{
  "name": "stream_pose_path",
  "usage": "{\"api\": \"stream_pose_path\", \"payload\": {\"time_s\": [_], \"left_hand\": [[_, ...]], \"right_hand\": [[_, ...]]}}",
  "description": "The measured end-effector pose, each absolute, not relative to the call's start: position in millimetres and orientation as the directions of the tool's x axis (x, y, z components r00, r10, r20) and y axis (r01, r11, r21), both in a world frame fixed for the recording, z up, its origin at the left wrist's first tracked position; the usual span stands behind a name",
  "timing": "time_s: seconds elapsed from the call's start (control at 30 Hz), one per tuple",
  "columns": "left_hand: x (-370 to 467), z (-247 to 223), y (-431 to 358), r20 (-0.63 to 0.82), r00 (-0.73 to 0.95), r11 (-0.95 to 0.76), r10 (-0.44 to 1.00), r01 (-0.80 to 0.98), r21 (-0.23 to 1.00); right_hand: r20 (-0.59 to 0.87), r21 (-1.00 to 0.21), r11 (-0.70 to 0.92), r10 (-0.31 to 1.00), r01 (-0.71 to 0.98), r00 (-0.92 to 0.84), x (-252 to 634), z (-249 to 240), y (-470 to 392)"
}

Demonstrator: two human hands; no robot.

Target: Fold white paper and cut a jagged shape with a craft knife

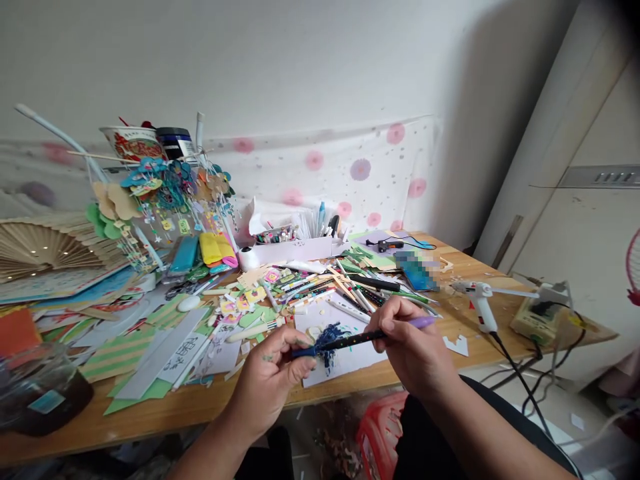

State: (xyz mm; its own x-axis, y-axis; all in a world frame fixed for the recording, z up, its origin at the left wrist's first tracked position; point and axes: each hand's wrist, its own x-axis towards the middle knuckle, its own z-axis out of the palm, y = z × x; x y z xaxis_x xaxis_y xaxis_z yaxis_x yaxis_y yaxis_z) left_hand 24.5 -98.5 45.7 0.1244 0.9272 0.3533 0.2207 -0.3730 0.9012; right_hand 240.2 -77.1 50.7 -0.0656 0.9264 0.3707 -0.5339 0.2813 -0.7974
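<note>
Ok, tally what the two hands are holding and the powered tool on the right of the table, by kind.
Pen with purple end, held by both the left hand and the right hand: 1
Blue tassel: 1
White glue gun: 1
Total: 3

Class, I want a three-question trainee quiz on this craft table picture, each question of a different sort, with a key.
1. True or false: both hands hold the pen.
2. What is the white corded tool right of the hands? A) glue gun B) stapler C) hair dryer
3. The left hand pinches the pen's ____ end.

Key: 1 true, with the right hand near its purple end. 2 A, the glue gun. 3 blue.
</note>
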Motion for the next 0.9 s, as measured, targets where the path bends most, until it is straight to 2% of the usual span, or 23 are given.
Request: {"api": "stream_pose_path", "payload": {"time_s": [0.2,0.5,0.63,0.73,0.9], "left_hand": [[36,48,-101,0.363,0.147,-0.39,0.92,0.26,0.883],[37,32,-111,0.357,0.134,-0.381,0.924,0.293,0.877],[35,46,-70,0.34,0.182,-0.385,0.923,0.368,0.846],[22,41,-24,0.338,0.151,-0.366,0.929,0.504,0.782],[6,5,15,0.207,0.224,-0.302,0.953,0.784,0.542]], "right_hand": [[0.425,-0.858,0.313,0.878,-0.406,-0.221,247,44,-84],[0.502,-0.848,0.447,0.849,-0.285,-0.163,233,31,-86],[0.595,-0.801,0.599,0.796,0.005,-0.114,239,38,-59],[0.626,-0.739,0.642,0.766,0.206,-0.143,256,44,-32],[0.554,-0.524,0.681,0.728,0.511,-0.404,276,30,7]]}}
